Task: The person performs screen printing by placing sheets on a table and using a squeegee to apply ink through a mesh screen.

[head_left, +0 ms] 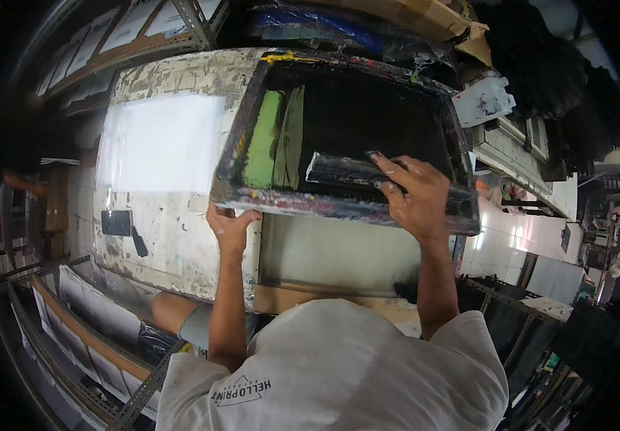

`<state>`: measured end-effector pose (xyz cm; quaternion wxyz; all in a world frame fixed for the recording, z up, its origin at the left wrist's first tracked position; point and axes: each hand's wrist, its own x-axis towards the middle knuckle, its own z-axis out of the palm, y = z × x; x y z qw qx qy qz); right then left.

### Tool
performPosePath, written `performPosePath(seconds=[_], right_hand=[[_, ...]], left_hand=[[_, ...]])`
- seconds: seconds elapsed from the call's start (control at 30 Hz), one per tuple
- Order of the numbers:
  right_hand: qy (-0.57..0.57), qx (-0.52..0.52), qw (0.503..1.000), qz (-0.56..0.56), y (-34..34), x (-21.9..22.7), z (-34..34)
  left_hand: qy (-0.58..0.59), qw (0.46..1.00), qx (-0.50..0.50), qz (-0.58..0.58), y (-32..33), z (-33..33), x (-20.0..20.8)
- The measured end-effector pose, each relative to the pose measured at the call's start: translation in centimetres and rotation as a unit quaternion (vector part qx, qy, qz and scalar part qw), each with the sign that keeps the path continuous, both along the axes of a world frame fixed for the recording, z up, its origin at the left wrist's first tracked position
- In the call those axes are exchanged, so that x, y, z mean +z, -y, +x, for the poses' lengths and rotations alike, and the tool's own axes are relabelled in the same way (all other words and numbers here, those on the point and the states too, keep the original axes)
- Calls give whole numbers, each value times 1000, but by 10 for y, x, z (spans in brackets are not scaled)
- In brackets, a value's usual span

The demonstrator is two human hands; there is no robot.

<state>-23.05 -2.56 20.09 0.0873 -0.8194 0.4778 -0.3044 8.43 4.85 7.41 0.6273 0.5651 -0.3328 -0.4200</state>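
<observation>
A screen-printing frame (324,204), its wooden rim smeared with dried ink, is in front of me, dark across most of its inside. Along the inner left side run a light green strip (262,140) and a duller olive strip (292,136). My right hand (419,190) grips a dark squeegee (344,171) lying sideways over the lower part of the screen, with fingers and thumb on opposite edges. At the near left corner, my left hand (231,224) is closed on the frame's rim, fingers partly hidden underneath.
Left of the frame a white sheet (165,144) lies on a paint-worn board (180,223), with a dark flat scraper (117,223) nearer me. Metal shelving stands at the upper left (195,29) and lower left (137,395). A stained white container (482,102) is beyond the right corner.
</observation>
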Motion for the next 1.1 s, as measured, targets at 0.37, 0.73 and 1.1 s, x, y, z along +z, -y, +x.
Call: performPosePath(seconds=[0.37,0.73,1.1], right_hand=[[-164,-6,969,186,-9,-122,6],[-134,-40,989,43,202,-144,4],[-129,-18,990,63,230,-125,1]], left_hand=[[437,899,2,7,-31,14,-79],[383,924,13,-6,-42,15,-87],[373,927,-14,32,-41,14,-77]])
